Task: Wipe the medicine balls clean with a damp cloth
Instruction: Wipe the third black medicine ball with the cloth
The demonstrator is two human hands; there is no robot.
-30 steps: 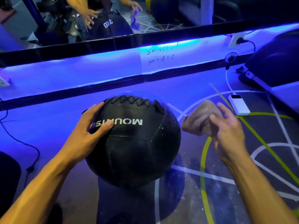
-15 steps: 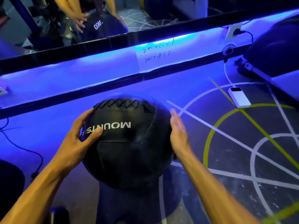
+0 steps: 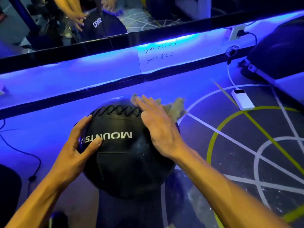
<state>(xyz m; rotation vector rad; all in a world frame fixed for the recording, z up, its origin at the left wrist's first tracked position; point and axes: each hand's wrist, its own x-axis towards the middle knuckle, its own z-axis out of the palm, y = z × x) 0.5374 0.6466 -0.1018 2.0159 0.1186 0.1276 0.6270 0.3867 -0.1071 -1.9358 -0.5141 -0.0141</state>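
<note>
Black leather medicine ball (image 3: pixel 125 155) sits on the marked gym floor (image 3: pixel 238 153) before a mirror, steadied by the left hand (image 3: pixel 79 148), fingers spread flat, while the right hand (image 3: pixel 158 127) presses a cloth (image 3: pixel 176 107) onto its top with straight fingers.

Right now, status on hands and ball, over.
Left hand steadies ball. Right hand flat, pressing cloth on top. Nothing in the way.
</note>
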